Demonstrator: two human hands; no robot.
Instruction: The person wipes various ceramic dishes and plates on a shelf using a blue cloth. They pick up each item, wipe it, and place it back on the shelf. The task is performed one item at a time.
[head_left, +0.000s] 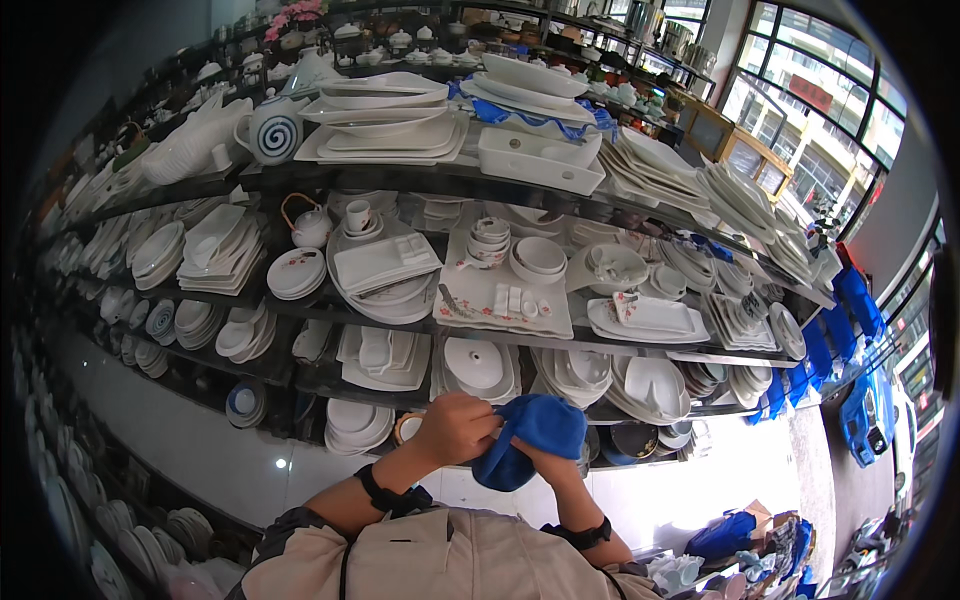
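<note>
A blue cloth (551, 424) is in front of my chest, held between my two hands. My left hand (459, 429) pinches its left edge with curled fingers. Most of my right hand (546, 459) is under the cloth, which drapes over the fingers and hangs in a fold between the hands. Whether anything lies inside the cloth cannot be seen. Just beyond my hands, a white oval lidded dish (474, 361) rests on a lower shelf among stacked white plates (384, 358).
Black shelving (360, 180) crowded with white tableware stands before me. A spiral-painted teapot (275, 133) and a rectangular white dish (536, 161) sit near its top edge. More dishes (142, 547) stack low at left. Bags and wares (731, 536) lie on the floor at right.
</note>
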